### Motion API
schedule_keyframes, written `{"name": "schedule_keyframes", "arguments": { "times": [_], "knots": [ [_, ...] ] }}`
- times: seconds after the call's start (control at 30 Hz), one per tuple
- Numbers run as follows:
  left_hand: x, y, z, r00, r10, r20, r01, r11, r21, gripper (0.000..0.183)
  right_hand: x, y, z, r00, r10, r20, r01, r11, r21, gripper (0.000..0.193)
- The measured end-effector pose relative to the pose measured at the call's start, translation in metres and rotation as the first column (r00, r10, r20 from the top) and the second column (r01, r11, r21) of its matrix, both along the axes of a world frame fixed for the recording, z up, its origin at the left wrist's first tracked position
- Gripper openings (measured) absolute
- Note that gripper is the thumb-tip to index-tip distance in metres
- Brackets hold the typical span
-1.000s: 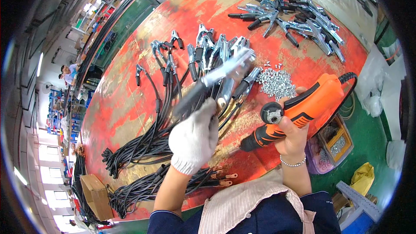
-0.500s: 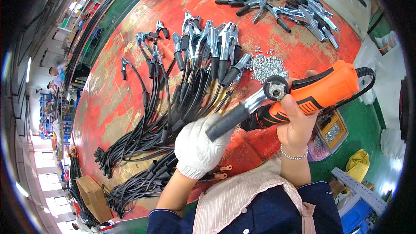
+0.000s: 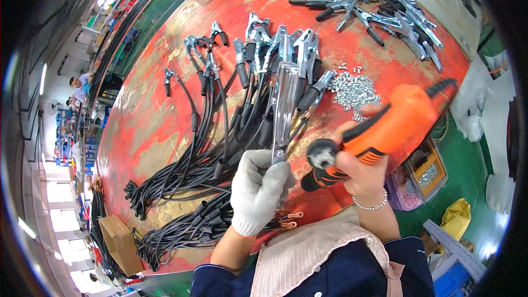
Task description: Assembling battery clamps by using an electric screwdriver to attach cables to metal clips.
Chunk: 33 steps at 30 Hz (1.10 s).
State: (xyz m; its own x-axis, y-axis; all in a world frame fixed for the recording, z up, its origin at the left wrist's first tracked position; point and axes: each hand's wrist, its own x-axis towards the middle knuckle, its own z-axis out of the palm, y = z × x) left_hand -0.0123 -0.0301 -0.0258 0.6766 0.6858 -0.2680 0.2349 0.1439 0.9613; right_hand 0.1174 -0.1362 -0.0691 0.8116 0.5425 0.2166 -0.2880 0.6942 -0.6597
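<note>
My left hand [image 3: 254,191], in a white knit glove, is closed on a long silver metal clamp [image 3: 284,107] that points up away from me. Its lower end is hidden in the glove. My bare right hand [image 3: 360,173], with a beaded bracelet at the wrist, grips an orange and black power tool [image 3: 393,124], blurred by motion. Beside that thumb sits a round black collar with a metal centre [image 3: 322,155]. The clamp and the tool are apart. Behind the held clamp lie several clamps on black cables [image 3: 250,58], bundled across the table.
On the red, worn table [image 3: 148,82] lie a heap of small metal fasteners [image 3: 355,93] and a pile of loose clamps [image 3: 379,11]. More black cables [image 3: 187,231] with copper lugs lie near me. A cardboard box [image 3: 118,245] stands left, a parts box [image 3: 432,173] right.
The clamp has come away from the collar and swung upright, its metal part now pointing up. My right hand and the tool have shifted left and down.
</note>
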Motion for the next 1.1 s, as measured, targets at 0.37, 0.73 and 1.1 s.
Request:
{"name": "schedule_keyframes", "arguments": {
  "times": [0.37, 0.73, 1.1],
  "knots": [
    [-0.015, 0.018, 0.024, 0.981, -0.117, 0.156, 0.165, 0.927, -0.338, 0.069, -0.025, 0.044, -0.009, 0.991, 0.119, 0.052, -0.11, 0.983, -0.148, 0.056],
    [-0.016, 0.021, 0.01, 0.936, -0.205, 0.286, 0.315, 0.85, -0.422, 0.064, -0.017, 0.044, -0.004, 0.967, 0.247, 0.055, -0.237, 0.96, -0.15, 0.06],
    [0.005, 0.021, -0.003, 0.953, -0.003, 0.303, 0.104, 0.943, -0.316, 0.056, -0.006, -0.005, 0.071, 0.805, -0.581, 0.121, 0.427, 0.708, 0.562, 0.062]
  ]
}}
